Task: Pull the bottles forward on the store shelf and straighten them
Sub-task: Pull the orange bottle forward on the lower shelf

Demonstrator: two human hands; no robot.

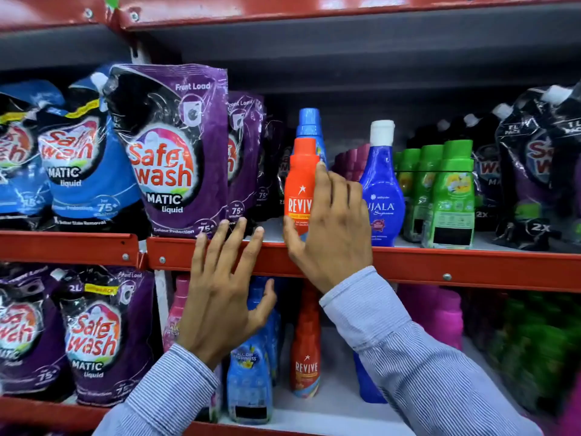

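Right hand (330,228) wrapped around orange Revive bottle (300,180), thumb on its left side, fingers on its right. Left hand (223,294) spread open, touching nothing, fingertips before red shelf edge (440,265). Bottle upright at shelf front. Blue-capped bottle (309,122) just behind, blue Ujala bottle (382,184) beside, purple Safewash pouch (169,152) on left.

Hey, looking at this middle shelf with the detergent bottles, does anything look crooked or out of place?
Nothing is spilled or damaged. The orange Revive bottle stands at the shelf's front edge, with a blue-capped bottle directly behind it. The right hand is on the Revive bottle; the left hand hovers open.
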